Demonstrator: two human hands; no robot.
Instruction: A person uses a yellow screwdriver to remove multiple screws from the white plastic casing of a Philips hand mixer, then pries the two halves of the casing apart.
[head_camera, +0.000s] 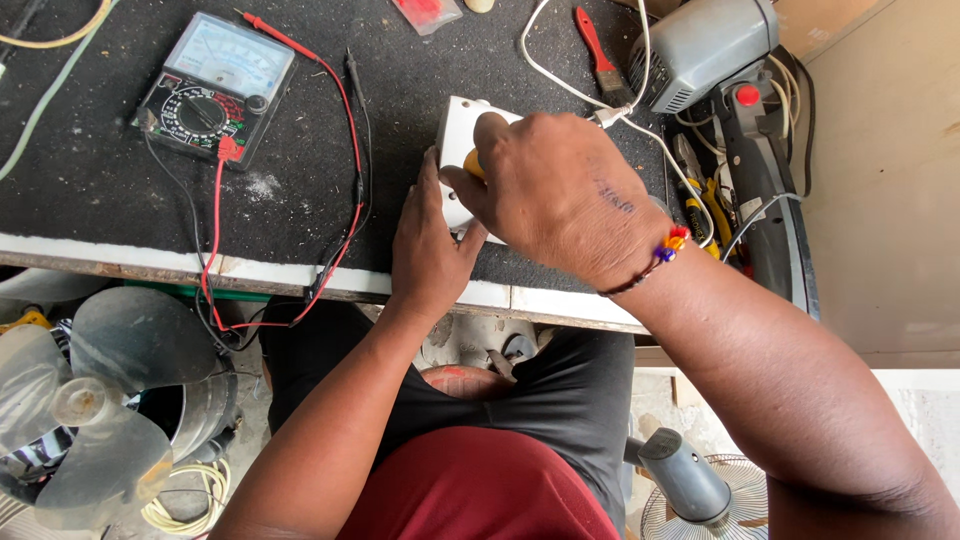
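Nearest the seated person, at the front edge of the desk (120, 170), the left hand (428, 245) is pressed with curled fingers against the left side of a small white box (456, 150), steadying it. The right hand (565, 195) is closed around a yellow-handled tool (473, 164), probably a screwdriver though the hand hides most of it, held down onto the box. Farther back, an analog multimeter (215, 88) with red and black leads (340, 150) lies toward the rear left corner, and a grey motor housing (700, 45) sits at the rear right beside a white cord (560, 80).
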